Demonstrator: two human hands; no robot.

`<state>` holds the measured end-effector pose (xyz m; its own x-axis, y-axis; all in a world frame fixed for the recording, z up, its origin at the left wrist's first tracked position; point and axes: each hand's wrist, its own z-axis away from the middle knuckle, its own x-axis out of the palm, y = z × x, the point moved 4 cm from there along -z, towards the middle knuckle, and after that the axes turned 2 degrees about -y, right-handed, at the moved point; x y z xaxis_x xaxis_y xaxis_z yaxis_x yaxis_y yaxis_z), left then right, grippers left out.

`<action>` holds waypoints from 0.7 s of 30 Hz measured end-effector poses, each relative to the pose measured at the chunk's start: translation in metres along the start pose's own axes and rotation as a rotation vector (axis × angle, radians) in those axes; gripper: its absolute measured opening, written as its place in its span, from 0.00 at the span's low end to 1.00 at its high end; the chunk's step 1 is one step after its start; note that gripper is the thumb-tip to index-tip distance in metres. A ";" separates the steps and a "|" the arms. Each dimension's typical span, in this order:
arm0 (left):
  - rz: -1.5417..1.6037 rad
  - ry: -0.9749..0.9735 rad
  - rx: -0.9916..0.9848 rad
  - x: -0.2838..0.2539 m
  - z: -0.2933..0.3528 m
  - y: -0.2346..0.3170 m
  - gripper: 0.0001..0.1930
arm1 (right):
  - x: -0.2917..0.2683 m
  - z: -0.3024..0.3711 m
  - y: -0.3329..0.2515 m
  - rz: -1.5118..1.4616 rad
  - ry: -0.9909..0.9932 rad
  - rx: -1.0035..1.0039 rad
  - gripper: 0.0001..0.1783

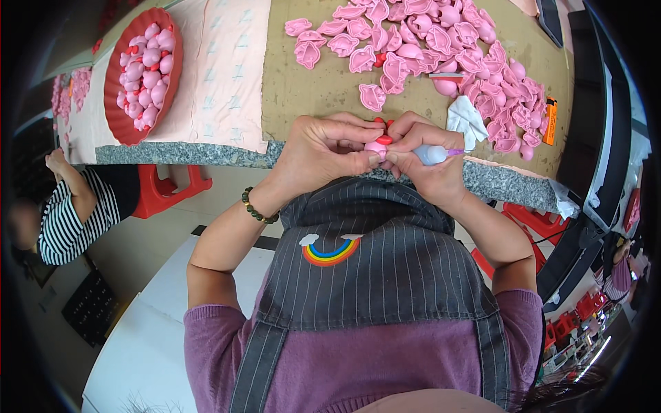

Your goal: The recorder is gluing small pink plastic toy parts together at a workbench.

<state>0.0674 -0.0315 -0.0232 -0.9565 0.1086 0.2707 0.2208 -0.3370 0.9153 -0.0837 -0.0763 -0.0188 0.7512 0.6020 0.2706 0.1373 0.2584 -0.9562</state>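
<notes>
At the table's near edge, both my hands meet around a small pink plastic toy part [374, 147] with a red piece [384, 139] on its top. My left hand [318, 150] pinches it from the left, fingers curled. From the other side, the thumb and fingers of my right hand [432, 180] press on it too. That same hand keeps a small translucent squeeze bottle [432, 155] with a purple tip tucked in its grip. Fingers cover part of the toy part, so the contact between red and pink is partly hidden.
Pink molded shells [413, 48] lie heaped beyond my hands. Near them are a white cloth [466, 122], an orange box-like item [550, 121] and a dark phone [549, 20]. A red fluted tray [176, 82] of pink balls stands left. Another person [76, 206] is at far left.
</notes>
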 end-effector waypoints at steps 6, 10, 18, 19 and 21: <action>0.092 -0.026 -0.074 -0.002 -0.002 0.003 0.13 | -0.001 -0.002 0.000 -0.094 0.029 0.047 0.03; 0.218 -0.051 -0.084 -0.003 -0.004 0.001 0.11 | -0.006 -0.003 0.007 -0.201 -0.018 0.049 0.02; 0.188 -0.047 -0.101 -0.004 -0.005 0.003 0.11 | -0.004 -0.003 0.005 -0.130 -0.029 0.062 0.02; 0.184 -0.052 -0.114 -0.003 -0.005 0.004 0.11 | -0.005 -0.003 0.005 -0.130 -0.029 0.062 0.02; 0.193 -0.057 -0.123 -0.004 -0.006 0.004 0.11 | -0.005 -0.003 0.004 -0.102 -0.046 0.065 0.02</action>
<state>0.0707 -0.0387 -0.0225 -0.8859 0.0822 0.4566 0.3702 -0.4680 0.8025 -0.0847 -0.0807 -0.0246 0.7048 0.6040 0.3720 0.1678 0.3675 -0.9147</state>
